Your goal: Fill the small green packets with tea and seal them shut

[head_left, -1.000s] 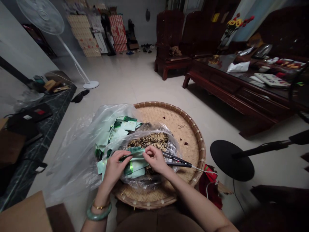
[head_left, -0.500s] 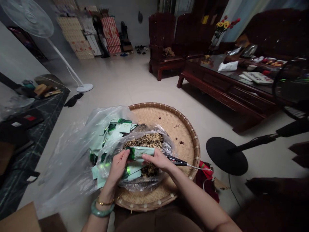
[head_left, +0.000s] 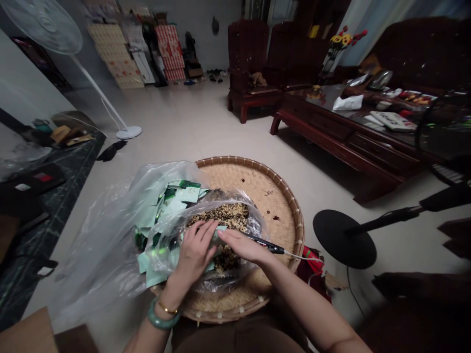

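green foil packet (head_left: 220, 238) held between both hands over a woven bamboo tray (head_left: 267, 191)

head view, looking down at the lap. the green foil packet lies across the gap between the hands, mostly hidden by the fingers, above a heap of dried leaf flakes (head_left: 224, 218) inside a crinkled transparent inner bag (head_left: 253, 225). the inner bag sits on the tray.

left hand (head_left: 195, 252): the fingers (head_left: 200, 234) are slightly apart and curve over the near end of the packet; i cannot tell whether they clamp it. a jade bangle (head_left: 164, 316) and a thin gold bracelet (head_left: 167, 309) sit on the left wrist.

right hand (head_left: 243, 246): the fingers (head_left: 230, 238) lie together and closed over a black corded hand tool (head_left: 265, 246), whose front end is hidden beneath them. its white cable (head_left: 303, 258) runs off to the right across the tray rim.

to the left of the hands, a pile of pale green foil packets (head_left: 171, 206) lies in a large transparent plastic bag (head_left: 110, 235), which spreads past the tray's edge. dark flecks (head_left: 274, 217) are scattered on the bare weave.
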Demonstrator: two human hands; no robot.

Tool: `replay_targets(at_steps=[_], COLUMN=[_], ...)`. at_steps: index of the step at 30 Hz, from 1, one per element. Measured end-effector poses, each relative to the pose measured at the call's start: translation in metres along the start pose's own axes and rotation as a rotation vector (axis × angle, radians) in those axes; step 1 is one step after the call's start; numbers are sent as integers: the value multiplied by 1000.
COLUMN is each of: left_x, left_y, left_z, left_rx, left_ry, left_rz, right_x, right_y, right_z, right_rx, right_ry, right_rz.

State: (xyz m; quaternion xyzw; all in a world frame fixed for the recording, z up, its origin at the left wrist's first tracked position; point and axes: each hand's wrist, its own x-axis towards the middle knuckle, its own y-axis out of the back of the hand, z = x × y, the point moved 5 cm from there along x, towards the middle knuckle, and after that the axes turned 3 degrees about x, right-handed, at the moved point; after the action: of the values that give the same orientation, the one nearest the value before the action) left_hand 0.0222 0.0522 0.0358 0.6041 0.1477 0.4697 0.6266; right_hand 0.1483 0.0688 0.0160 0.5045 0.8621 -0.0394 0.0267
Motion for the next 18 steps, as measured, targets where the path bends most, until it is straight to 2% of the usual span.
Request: replay_targets(at_steps=[4,7,9,10,11,13,16,18], left_x=[3,3,3,2,0,-4,-11,-11], left_y=[-10,-11,-12,-13,-14,-19,-26,-30], left_z=[-8,-17,-23,-25,-28,-33,-41,-44], left_rx=[-154,-238,-278,-300,-326,-386,-496,-599], left_ry=[36,142,244,297,349,455,620,698], left_rz=[45,114,157,172,183,193,188,158], right_x=[-12,-11,-1,7,17,36,52,48], right_y=[11,42,67,76,80,85,79,74], right_z=[-16,-25,-26,-24,-21,-17,-16,-20], right_rx=[-8,29,-192,-413,-627,-739,-746,-741], right_ry=[3,-10,-59,-102,-149,-186,-191,-168], right_rz=[-17,78,206,226,170,119,66,57])
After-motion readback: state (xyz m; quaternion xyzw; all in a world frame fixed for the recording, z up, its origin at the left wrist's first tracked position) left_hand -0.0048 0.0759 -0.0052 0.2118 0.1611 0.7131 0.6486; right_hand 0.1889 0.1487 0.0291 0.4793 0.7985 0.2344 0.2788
